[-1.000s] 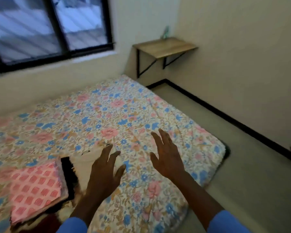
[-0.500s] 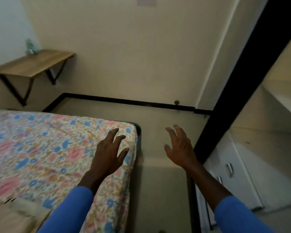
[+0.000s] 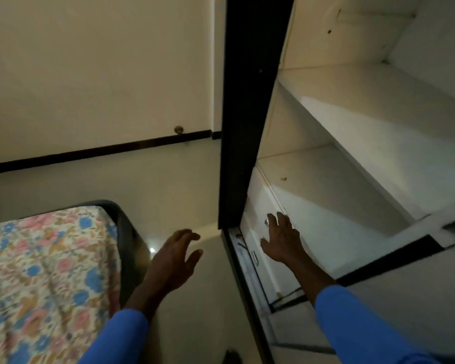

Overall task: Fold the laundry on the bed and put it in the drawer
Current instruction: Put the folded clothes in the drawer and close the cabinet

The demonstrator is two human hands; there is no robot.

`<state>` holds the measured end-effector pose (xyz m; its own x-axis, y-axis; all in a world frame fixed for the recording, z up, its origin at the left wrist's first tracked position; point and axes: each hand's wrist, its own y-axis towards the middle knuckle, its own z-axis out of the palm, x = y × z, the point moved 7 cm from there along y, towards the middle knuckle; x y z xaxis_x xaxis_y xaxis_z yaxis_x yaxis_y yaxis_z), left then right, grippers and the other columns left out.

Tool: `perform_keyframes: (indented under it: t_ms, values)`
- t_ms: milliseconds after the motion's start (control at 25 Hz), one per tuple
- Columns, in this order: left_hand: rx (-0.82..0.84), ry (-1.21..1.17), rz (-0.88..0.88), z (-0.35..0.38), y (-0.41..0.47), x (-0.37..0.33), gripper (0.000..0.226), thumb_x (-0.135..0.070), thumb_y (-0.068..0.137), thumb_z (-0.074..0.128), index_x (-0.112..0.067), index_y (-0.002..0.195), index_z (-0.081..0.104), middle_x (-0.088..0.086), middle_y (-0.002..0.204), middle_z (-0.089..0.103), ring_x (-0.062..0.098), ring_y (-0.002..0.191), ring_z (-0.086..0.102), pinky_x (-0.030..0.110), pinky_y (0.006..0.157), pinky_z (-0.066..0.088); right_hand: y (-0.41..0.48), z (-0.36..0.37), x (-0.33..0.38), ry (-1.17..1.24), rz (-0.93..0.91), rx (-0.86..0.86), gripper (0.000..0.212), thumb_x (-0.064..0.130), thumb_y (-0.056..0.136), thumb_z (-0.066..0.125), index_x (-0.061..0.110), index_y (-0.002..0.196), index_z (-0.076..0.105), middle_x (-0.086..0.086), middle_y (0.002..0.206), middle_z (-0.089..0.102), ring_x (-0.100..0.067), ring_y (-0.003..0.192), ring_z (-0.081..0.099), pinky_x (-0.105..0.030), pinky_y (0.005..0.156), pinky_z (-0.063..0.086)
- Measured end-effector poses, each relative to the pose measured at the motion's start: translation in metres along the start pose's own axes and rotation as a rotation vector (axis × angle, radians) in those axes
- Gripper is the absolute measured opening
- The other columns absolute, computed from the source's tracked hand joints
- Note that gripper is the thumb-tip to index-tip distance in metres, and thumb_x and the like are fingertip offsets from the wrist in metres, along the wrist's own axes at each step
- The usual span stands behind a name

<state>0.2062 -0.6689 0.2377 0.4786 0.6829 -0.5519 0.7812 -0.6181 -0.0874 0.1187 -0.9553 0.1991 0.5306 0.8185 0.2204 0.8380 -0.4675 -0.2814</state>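
Fingers straight and spread, the right hand [image 3: 281, 240] is stretched toward the white drawer front [image 3: 267, 271] low in an open wardrobe [image 3: 352, 179]. The fingertips are just beside a small silver handle [image 3: 266, 222]; whether it is touched cannot be told. Nothing is held.

The left hand [image 3: 176, 256] is raised over the floor [image 3: 168, 179] between the bed [image 3: 50, 258] and the wardrobe, fingers loosely spread and likewise empty. No laundry is shown, none is carried, and the drawer appears shut.

Several risks are judged to follow. The handle is small and is approached with flat fingers, so a grip could be lost unless it is hooked properly. The dark door edge [image 3: 247, 101] stands right beside the drawer's left side, and knuckles could be knocked against it as the drawer is drawn out. With the bed's corner near on the left, little standing room is left. An opened drawer also serves nothing until the clothes are fetched.
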Motion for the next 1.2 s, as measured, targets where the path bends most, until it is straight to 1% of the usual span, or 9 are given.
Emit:
perform_keyframes:
  t_ms: [120,320,560,680,760,920,1040,1120,1200]
  values:
    - [0.15,-0.254,-0.155,0.065,0.043,-0.013,0.036,-0.039,0.102,0.061,-0.026,0.136,0.061,-0.01,0.13,0.063,0.008,0.113,0.061,0.025,0.092,0.047,0.045,0.015,-0.039,-0.133,-0.007,0.006,0.09,0.041,0.098,0.059,0.011,0.164,0.006,-0.017,0.172,-0.002,-0.038,0.159,0.001,-0.055,0.125,0.022]
    - [0.34,-0.736,-0.456,0.184,0.109,-0.042,0.016,-0.037,0.104,0.059,-0.028,0.115,0.066,0.001,0.115,0.071,0.017,0.105,0.068,0.043,0.096,0.057,0.099,0.039,-0.095,-0.336,-0.155,-0.056,0.109,0.059,0.091,0.058,0.005,0.165,-0.002,-0.018,0.172,-0.012,-0.037,0.16,-0.006,-0.058,0.128,0.012]
    - [0.349,-1.077,-0.724,0.285,0.199,-0.067,0.024,-0.04,0.107,0.053,-0.02,0.099,0.062,-0.003,0.103,0.062,0.016,0.097,0.06,0.05,0.104,0.05,0.11,0.05,-0.108,-0.365,-0.219,-0.128,0.107,0.068,0.09,0.043,0.008,0.165,-0.004,-0.013,0.173,-0.012,-0.028,0.16,-0.009,-0.053,0.129,0.007]
    - [0.339,-1.261,-0.858,0.323,0.225,-0.074,0.044,-0.052,0.104,0.053,-0.016,0.128,0.058,0.0,0.124,0.061,0.021,0.114,0.059,0.048,0.105,0.049,0.112,0.052,-0.11,-0.375,-0.199,-0.119,0.106,0.069,0.089,0.04,0.011,0.165,-0.005,-0.012,0.173,-0.013,-0.027,0.16,-0.01,-0.052,0.129,0.006]
    - [0.351,-1.282,-0.901,0.336,0.23,-0.07,0.038,-0.052,0.101,0.058,-0.018,0.12,0.063,0.005,0.123,0.066,0.024,0.113,0.063,0.046,0.098,0.055,0.112,0.052,-0.11,-0.386,-0.195,-0.112,0.107,0.069,0.088,0.04,0.012,0.165,-0.005,-0.011,0.173,-0.013,-0.028,0.16,-0.011,-0.053,0.129,0.007]
    - [0.271,-1.384,-1.034,0.341,0.233,-0.045,0.022,-0.026,0.104,0.059,-0.009,0.117,0.065,0.008,0.094,0.068,0.015,0.079,0.065,0.032,0.069,0.057,0.112,0.053,-0.111,-0.401,-0.186,-0.106,0.106,0.071,0.087,0.036,0.012,0.166,-0.004,-0.012,0.173,-0.012,-0.029,0.16,-0.009,-0.054,0.128,0.01]
    - [0.368,-1.546,-0.986,0.337,0.239,-0.061,0.028,-0.039,0.106,0.056,-0.011,0.111,0.06,-0.001,0.067,0.048,0.01,0.055,0.045,0.026,0.056,0.044,0.114,0.051,-0.111,-0.405,-0.18,-0.105,0.105,0.071,0.087,0.035,0.012,0.166,-0.002,-0.011,0.173,-0.01,-0.028,0.16,-0.008,-0.054,0.128,0.011]
    - [0.414,-1.441,-0.891,0.327,0.239,-0.071,0.035,-0.051,0.1,0.062,-0.016,0.105,0.061,0.002,0.074,0.048,0.013,0.061,0.047,0.027,0.06,0.044,0.113,0.05,-0.111,-0.388,-0.176,-0.12,0.104,0.073,0.089,0.034,0.012,0.166,-0.001,-0.011,0.174,-0.009,-0.027,0.16,-0.008,-0.054,0.128,0.011]
    - [0.434,-1.383,-0.829,0.323,0.238,-0.073,0.036,-0.058,0.094,0.066,-0.023,0.096,0.057,0.007,0.089,0.054,0.026,0.083,0.058,0.036,0.078,0.054,0.113,0.05,-0.11,-0.365,-0.181,-0.138,0.103,0.076,0.091,0.032,0.013,0.166,0.0,-0.01,0.174,-0.008,-0.027,0.161,-0.008,-0.053,0.129,0.009]
